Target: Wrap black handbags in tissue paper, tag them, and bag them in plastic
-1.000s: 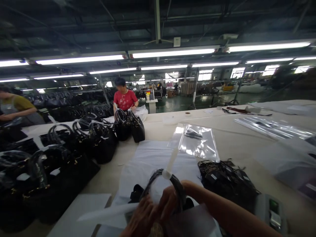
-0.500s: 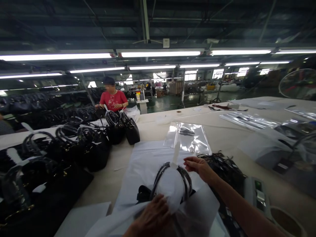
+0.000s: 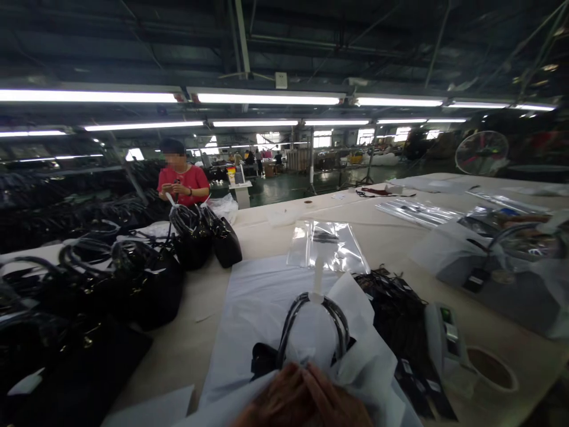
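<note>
A black handbag [image 3: 263, 360] sits in front of me, mostly hidden in white tissue paper [image 3: 362, 332]. Its handles [image 3: 291, 320], wrapped in clear film, stand up in an arch, with a white strip [image 3: 318, 279] at their top. Below the arch my left hand [image 3: 280, 398] and my right hand [image 3: 332, 398] meet, fingertips side by side. Both are closed on the tissue paper at the front of the bag; what lies under the fingers is hidden.
Black handbags [image 3: 155, 284] crowd the table's left side. A clear plastic bag [image 3: 331, 240] lies beyond the paper. To the right are black tags [image 3: 395, 314], a tape dispenser [image 3: 444, 338], a tape roll [image 3: 493, 367] and a paper-wrapped bag [image 3: 515, 284]. A co-worker [image 3: 184, 181] stands across the table.
My right hand has moved from beside the handles down to my left hand. The tissue paper on the right now stands higher beside the handles. The view has turned slightly right.
</note>
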A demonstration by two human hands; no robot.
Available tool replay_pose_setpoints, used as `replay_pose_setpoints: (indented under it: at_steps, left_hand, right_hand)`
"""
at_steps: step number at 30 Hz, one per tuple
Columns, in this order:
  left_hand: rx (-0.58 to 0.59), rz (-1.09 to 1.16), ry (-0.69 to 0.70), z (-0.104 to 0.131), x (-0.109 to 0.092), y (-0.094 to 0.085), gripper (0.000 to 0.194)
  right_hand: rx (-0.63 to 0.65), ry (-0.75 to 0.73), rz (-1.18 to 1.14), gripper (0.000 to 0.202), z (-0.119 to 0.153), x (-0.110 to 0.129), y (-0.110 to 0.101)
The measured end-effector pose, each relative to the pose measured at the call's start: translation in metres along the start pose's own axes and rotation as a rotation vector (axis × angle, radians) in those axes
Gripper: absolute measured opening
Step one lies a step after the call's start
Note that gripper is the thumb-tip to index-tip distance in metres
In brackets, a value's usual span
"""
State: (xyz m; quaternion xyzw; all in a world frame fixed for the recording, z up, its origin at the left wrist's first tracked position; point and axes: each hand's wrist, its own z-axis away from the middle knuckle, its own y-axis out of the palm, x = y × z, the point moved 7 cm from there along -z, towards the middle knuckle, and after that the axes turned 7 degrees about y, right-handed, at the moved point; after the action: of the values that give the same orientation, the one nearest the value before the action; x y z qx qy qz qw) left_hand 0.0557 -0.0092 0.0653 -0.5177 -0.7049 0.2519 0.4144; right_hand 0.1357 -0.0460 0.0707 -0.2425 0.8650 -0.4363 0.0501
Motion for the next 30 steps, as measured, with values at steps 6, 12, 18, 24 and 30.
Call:
replay_pose_setpoints:
  at_steps: [6,12,18,24,30]
  left_hand:
    - [-0.102,0.121,-0.073,-0.012,0.014,-0.022,0.018]
    - [0.019,-0.001,-0.065,-0.020,0.016,-0.044,0.023]
    - [0.021,-0.226,-0.060,0.016,-0.012,-0.020,0.034]
    - [-0.062,-0.262,-0.135,0.054,-0.032,0.019,0.054]
    - [-0.052,-0.328,-0.264,0.059,-0.036,0.030,0.051]
  right_hand:
    - [0.059,0.158,0.041,0.039,-0.018,-0.005,-0.001]
    - [0.189,0.286,0.073,0.022,-0.021,-0.001,-0.004]
    - [0.416,0.245,0.134,0.013,-0.005,0.003,0.017]
    - [0.197,0.177,-0.089,0.022,0.017,0.011,-0.006]
    - [-0.273,0.822,-0.220,0.014,0.081,-0.115,-0.078]
